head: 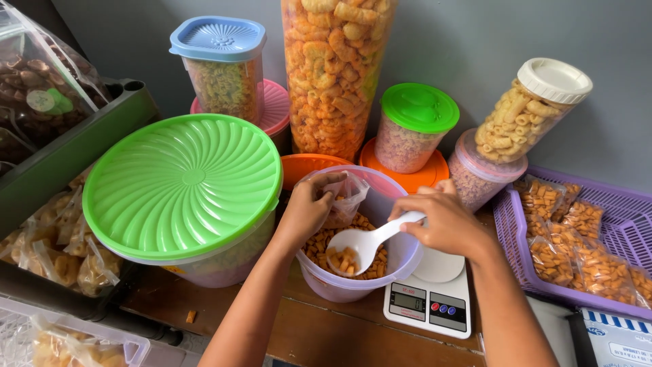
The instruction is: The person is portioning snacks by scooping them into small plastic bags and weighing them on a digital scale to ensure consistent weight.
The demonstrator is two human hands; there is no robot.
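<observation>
The right hand (pixel 445 221) pinches a white plastic spoon (pixel 360 246) loaded with small orange snack pieces (pixel 339 261), low inside the translucent tub (pixel 401 258). The left hand (pixel 305 207) pinches open a small clear bag (pixel 343 197) over the tub. This looks like the filling step; lifting and tipping the spoon into the bag's mouth calls for a level, steady wrist.

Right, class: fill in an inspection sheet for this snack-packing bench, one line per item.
Surface: wooden table, one crumb.
Job's things: tub of orange snacks; white scoop loaded; small clear bag; scale.
Clutter: green-lidded tub, snack jars behind, purple basket of filled bags.
Grippers: left hand holds bag; right hand holds scoop.
Cables: nothing seen.
Surroundings: grey wall.
</observation>
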